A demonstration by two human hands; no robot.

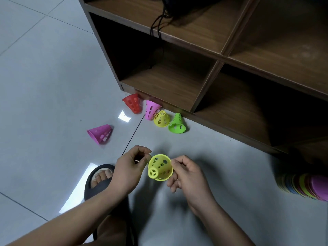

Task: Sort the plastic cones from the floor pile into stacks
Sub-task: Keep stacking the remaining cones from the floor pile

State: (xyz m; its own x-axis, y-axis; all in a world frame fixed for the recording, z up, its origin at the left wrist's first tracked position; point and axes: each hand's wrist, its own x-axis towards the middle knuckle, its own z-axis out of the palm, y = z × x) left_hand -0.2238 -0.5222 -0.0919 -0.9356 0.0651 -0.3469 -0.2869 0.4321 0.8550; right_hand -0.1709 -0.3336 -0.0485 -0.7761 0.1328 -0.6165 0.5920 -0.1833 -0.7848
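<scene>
One yellow cone (160, 167) is pinched by left grip (129, 167) and right grip (188, 174); shelf (195, 32) holds black bag (179, 6)

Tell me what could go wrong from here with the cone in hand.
1. The held yellow cone is only pinched at its rim between the left hand and right hand, so it may slip and roll off.
2. The stack lies on its side at the far right edge, so a hurried reach might miss or nudge it.
3. The magenta cone lies near the sandalled foot, and a shift of that foot could kick it.
</scene>
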